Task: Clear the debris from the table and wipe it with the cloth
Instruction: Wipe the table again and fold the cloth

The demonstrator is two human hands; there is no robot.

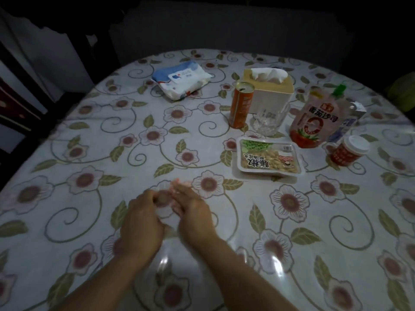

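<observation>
My two hands meet low over the flowered tablecloth (89, 140) near the table's front middle. My left hand (141, 218) is knuckles up with its fingers curled down toward the cloth. What its fingertips touch is hidden. My right hand (194, 209) lies beside it with its fingers stretched forward and slightly blurred, their tips by a printed flower. No loose debris shows between the hands in this dim light. No wiping cloth is visible. A pack of wet wipes (182, 80) lies at the far left, and a tissue box (269, 86) stands at the back.
Right of the hands sit a sealed peanut tray (269, 158), an orange can (241, 106), a glass cup (268, 121), a red sauce pouch (314, 122), a small carton (350, 122) and a red lidded cup (349, 151). A dark chair back stands behind the table.
</observation>
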